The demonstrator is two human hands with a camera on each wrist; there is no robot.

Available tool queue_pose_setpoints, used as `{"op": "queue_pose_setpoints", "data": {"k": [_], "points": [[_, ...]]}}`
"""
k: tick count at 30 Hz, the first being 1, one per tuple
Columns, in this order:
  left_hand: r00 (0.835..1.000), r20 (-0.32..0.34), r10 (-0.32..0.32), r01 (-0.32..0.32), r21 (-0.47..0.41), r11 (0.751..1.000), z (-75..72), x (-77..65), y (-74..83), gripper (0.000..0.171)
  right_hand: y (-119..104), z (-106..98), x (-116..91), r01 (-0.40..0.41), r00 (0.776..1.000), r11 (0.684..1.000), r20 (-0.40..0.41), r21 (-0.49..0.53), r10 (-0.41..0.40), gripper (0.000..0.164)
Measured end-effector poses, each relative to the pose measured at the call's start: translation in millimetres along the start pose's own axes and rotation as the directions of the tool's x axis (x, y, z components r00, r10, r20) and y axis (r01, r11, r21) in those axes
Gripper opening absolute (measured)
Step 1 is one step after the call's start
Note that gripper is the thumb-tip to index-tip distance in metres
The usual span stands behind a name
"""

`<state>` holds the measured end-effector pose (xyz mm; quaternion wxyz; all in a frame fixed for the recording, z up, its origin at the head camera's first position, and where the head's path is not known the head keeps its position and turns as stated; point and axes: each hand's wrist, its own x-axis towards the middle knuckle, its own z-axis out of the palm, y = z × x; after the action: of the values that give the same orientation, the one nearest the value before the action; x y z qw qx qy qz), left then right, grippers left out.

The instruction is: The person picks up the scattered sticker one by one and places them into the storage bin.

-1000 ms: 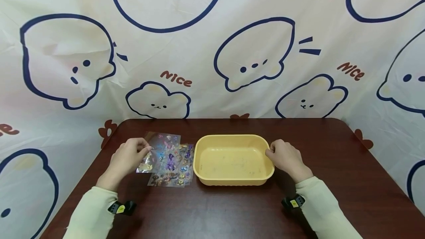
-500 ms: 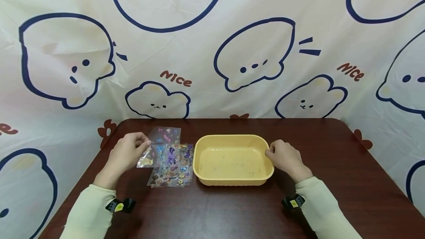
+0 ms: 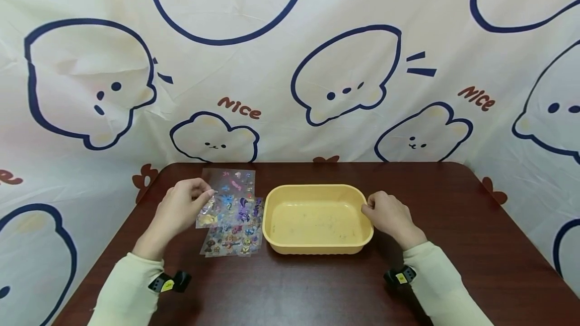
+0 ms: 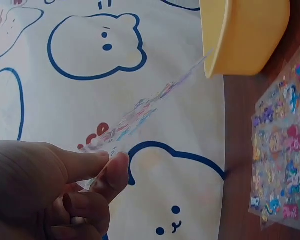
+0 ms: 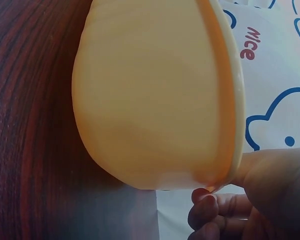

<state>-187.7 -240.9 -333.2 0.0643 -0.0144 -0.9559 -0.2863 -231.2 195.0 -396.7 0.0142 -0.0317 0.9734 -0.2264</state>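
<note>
Between thumb and finger, my left hand point(image 3: 183, 205) pinches a clear sticker sheet point(image 3: 235, 180) by its left edge. In the left wrist view the sticker sheet point(image 4: 140, 115) is raised off the table and seen nearly edge-on. Under it, more clear sticker sheets point(image 3: 231, 241) with colourful cartoon figures lie overlapped on the table; the held one partly covers them. My right hand point(image 3: 391, 215) grips the right rim of a yellow plastic basin point(image 3: 317, 249). In the right wrist view the thumb is over the rim and the curled fingers are outside it.
The basin stands upright on a dark brown wooden table point(image 3: 290, 291), just right of the sheets. A white cloth point(image 3: 272, 74) with blue cartoon outlines hangs behind and at both sides of the table.
My left hand has moved away from me and then right, carrying the pinched sticker sheet over the others. My right hand has stayed on the basin's rim.
</note>
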Motion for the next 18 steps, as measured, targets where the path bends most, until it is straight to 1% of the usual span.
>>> {"op": "queue_pose_setpoints", "data": {"k": [6,13,18], "points": [[1.000,-0.009,0.016,-0.016,-0.005,1.000,4.2,-1.9,5.5,0.018,0,1,0,0.002,1.000,1.000,0.000,0.004,-0.002,0.032],[1.000,0.000,0.022,-0.022,-0.039,0.999,10.5,-3.5,10.9,0.018,1,1,1,-0.010,1.000,1.000,0.011,0.011,0.010,0.031],[0.999,0.003,0.034,-0.034,-0.052,0.998,15.3,-4.0,14.7,0.017,2,2,3,-0.018,0.999,0.999,0.027,0.050,0.017,0.032]]}}
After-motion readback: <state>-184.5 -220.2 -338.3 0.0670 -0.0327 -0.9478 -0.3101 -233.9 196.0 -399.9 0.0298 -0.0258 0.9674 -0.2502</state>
